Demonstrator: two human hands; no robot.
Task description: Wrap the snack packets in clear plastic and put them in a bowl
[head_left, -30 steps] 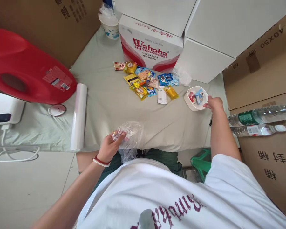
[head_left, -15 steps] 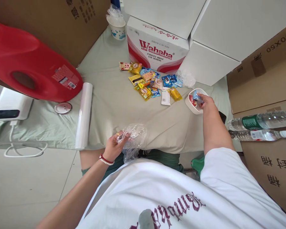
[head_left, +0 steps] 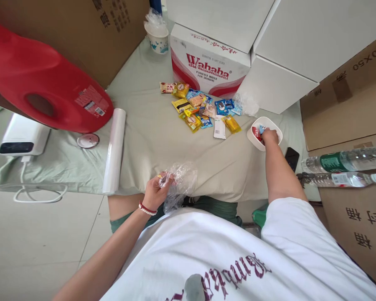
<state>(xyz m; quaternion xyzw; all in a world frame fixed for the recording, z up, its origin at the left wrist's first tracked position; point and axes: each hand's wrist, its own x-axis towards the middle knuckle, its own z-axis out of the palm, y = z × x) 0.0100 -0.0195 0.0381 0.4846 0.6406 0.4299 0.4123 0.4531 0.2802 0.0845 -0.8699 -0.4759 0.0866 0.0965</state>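
Note:
A crumpled clear plastic bag (head_left: 183, 179) hangs from my left hand (head_left: 158, 190), whose fingers are closed on it above the table's near edge. On the right, my right hand (head_left: 270, 136) reaches into a white bowl (head_left: 253, 143). Its fingers are closed at a blue snack packet (head_left: 262, 128), though the fingertips are partly hidden. Beside that lies a red snack packet (head_left: 256, 133) in the same bowl. Left of the bowl spreads a loose pile of wrapped snacks, with a yellow packet (head_left: 231, 124) and a white packet (head_left: 219, 128) nearest to it.
A Wahaba-type water carton (head_left: 208, 62) stands behind the snacks, near white drawers (head_left: 282, 83). To the left are a roll of film (head_left: 114, 150), a red jug (head_left: 65, 96) and a white power bank (head_left: 23, 136). A phone (head_left: 292, 159) and bottles (head_left: 347, 179) lie right.
My right hand has sunk lower into the bowl, with the blue packet at its fingers. My left hand still holds the plastic bag. The whole view has shifted slightly.

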